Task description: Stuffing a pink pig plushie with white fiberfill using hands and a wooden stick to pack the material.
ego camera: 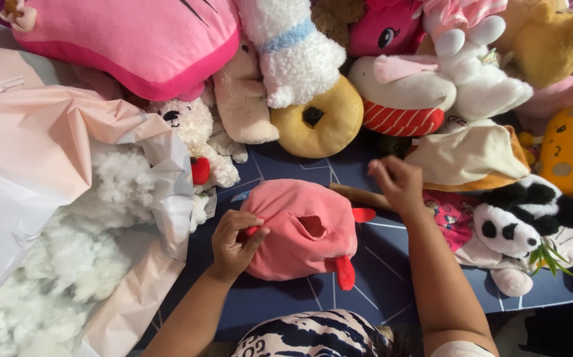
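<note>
Left hand [233,239]: lower centre of the frame, fingers curled, its grip pinching the left edge of the pink plush shell [303,228].
Right hand [397,184]: right of centre, just above and to the right of the shell, fingers bent and drawn together; whether the grip holds anything I cannot tell.
Pink plush shell: centre of the frame, lying on the dark blue surface [379,284], limp and unfilled in look, with a small open hole [313,226] facing up and red tabs at its right and lower edges.
Key relation: the shell lies directly right of the left grip and down-left of the right hand; its long axis runs roughly left to right; the left hand touches it, the right is near but apart.
Wooden stick [359,196]: just behind the shell, its end running under the right hand.
White stuffing [81,264]: loose fluff in an open pale bag [42,145], left side of the frame.
Finished toys: a row across the top, among them a yellow ring plush [319,122]; a panda plush [521,225] at right.
</note>
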